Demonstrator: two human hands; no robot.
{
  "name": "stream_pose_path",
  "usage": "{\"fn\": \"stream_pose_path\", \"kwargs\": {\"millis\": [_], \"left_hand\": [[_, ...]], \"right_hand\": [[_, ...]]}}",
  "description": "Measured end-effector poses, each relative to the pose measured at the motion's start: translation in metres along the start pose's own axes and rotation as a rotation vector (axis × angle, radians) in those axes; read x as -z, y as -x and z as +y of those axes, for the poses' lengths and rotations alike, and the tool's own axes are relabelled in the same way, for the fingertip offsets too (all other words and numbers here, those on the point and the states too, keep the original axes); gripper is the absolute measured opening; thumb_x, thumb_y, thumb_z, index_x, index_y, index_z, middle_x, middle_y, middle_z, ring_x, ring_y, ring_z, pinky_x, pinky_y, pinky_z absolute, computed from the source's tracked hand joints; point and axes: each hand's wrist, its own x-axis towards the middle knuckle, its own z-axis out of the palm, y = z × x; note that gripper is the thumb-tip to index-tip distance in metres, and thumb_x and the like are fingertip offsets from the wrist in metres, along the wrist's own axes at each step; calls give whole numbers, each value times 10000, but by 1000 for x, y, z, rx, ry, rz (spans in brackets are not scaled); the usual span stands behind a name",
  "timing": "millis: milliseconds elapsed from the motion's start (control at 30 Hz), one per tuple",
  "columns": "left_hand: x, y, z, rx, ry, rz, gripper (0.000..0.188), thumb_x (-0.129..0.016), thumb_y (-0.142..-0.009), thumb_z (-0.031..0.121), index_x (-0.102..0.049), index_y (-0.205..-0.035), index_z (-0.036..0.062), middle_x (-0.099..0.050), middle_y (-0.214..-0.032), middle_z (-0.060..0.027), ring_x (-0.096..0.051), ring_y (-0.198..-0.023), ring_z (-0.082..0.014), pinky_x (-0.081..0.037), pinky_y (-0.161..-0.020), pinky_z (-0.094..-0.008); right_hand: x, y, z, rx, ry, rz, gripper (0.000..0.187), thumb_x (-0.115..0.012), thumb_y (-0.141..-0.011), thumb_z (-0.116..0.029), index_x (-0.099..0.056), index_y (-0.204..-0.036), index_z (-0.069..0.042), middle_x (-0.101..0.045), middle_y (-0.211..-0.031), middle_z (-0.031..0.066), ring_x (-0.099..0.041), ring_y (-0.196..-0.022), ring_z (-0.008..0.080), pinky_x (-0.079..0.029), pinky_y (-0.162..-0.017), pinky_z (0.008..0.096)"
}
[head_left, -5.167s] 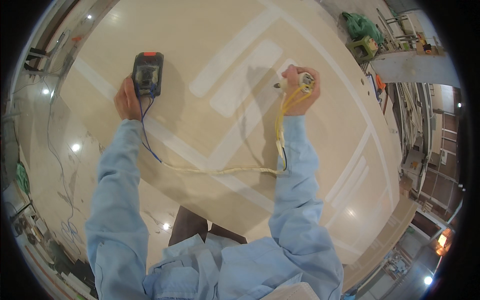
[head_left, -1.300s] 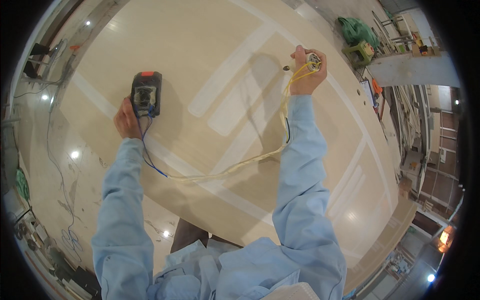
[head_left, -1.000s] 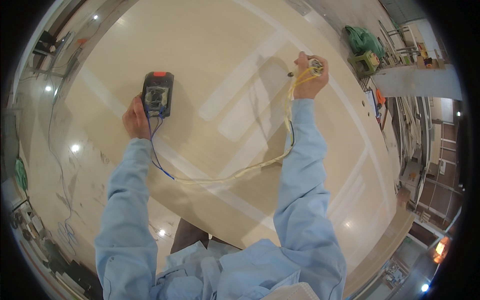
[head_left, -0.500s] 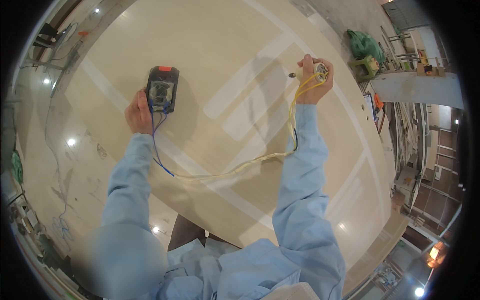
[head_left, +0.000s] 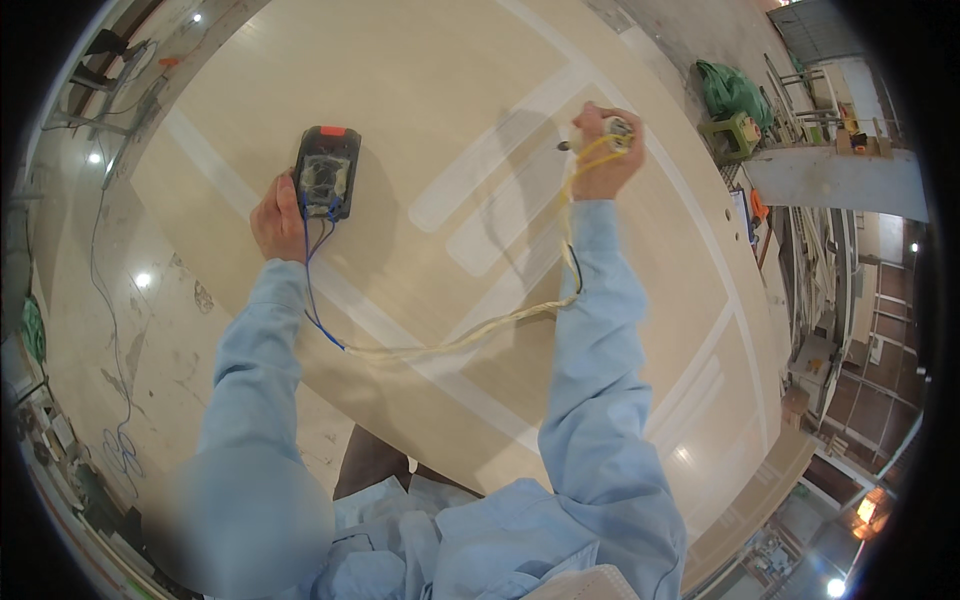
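Note:
At the left, my left hand [head_left: 278, 220] is closed on the side of a black power-tool battery pack [head_left: 327, 172] with a red tab. Blue wires [head_left: 313, 290] leave its lower end and run into a pale taped cable [head_left: 440, 347], which sags across to the right. My right hand [head_left: 607, 165] wraps round a small round motor-like device [head_left: 619, 132] with yellow wires joined to its end. A short dark tip [head_left: 563, 146] sticks out on the left side of that hand. Most of the device is hidden by my fingers.
Beneath both hands spreads a large beige board [head_left: 390, 90] with paler stripes. A green bag [head_left: 732, 92] and a green stool [head_left: 735, 137] stand beyond its right edge. On the floor at left lies a thin cable [head_left: 95, 260].
My right hand has shifted a little left with the device, and its end of the cable has moved along. My left hand and the battery pack have hardly moved.

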Motion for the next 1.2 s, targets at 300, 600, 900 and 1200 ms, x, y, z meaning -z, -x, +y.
{"fn": "stream_pose_path", "kwargs": {"millis": [300, 600, 900, 1200], "left_hand": [[1, 0, 3, -2, -50, 3, 454, -382, -1025, 355, -675, -1072, 10, -683, -864, -178, -665, -789, -305, -500, -737, -364], [0, -1, -1, -42, -46, 56, 470, -372, -1025, 378, -679, -1075, 25, -691, -888, -181, -662, -813, -338, -503, -756, -379], [-3, -1, 2, -4, -32, 24, 470, -380, -1025, 393, -687, -1074, 40, -693, -902, -185, -671, -837, -336, -507, -769, -374], [-3, 0, -2, 26, -11, 43, 462, -409, -1021, 405, -691, -1066, 42, -692, -879, -179, -669, -808, -314, -505, -757, -364]], "right_hand": [[16, 17, -17, -18, -33, 31, 214, -763, -827, -41, -562, -899, -26, -645, -783, 71, -643, -675, 139, -525, -597, 268], [19, 31, -11, 13, 34, 6, 206, -757, -833, -40, -560, -891, -29, -644, -784, 73, -645, -673, 143, -522, -596, 261], [-5, 29, -15, -118, 20, -60, 223, -765, -827, -44, -562, -918, -25, -653, -807, 79, -657, -696, 156, -529, -601, 269], [22, 55, -27, -151, 66, -108, 202, -753, -841, -50, -562, -902, -23, -652, -810, 87, -653, -699, 156, -539, -640, 282]]}}
